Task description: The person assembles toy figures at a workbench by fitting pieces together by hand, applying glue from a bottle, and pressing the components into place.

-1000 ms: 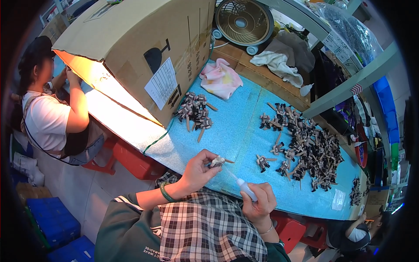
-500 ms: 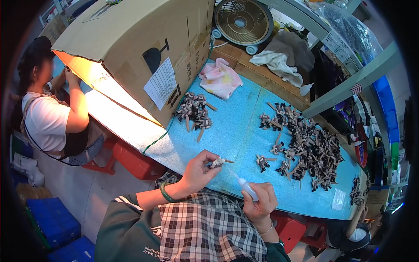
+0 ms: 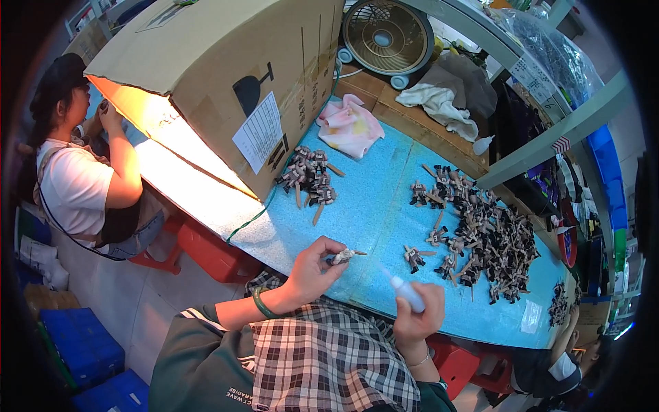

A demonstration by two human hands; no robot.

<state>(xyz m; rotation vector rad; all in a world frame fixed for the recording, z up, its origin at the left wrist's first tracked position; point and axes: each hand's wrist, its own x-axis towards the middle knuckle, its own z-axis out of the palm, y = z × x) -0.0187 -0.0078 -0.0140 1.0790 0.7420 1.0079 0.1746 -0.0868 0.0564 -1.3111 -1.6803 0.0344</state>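
Between the thumb and fingers of my left hand (image 3: 312,270) is a small toy figure (image 3: 341,257), grey-beige and dark, with a thin tan blade-like part sticking out to the right. My right hand (image 3: 420,317) is closed round a small white squeeze bottle (image 3: 408,295), whose thin nozzle points up and left, apart from the figure. A large heap of similar figures (image 3: 491,237) lies on the blue tabletop (image 3: 364,206) to the right. A smaller pile of figures (image 3: 309,175) lies beyond my left hand, beside the cardboard box.
A tall cardboard box (image 3: 226,82), lit inside, stands at the left, with a green cord (image 3: 248,223) along it. A pink cloth (image 3: 351,127) and a fan (image 3: 386,36) are at the back. A grey metal post (image 3: 556,134) rises at right. Co-workers sit at left and far right.
My right hand has drawn the squeeze bottle slightly right and away from the figure. My left hand keeps its hold, nearly still. The view has shifted slightly.
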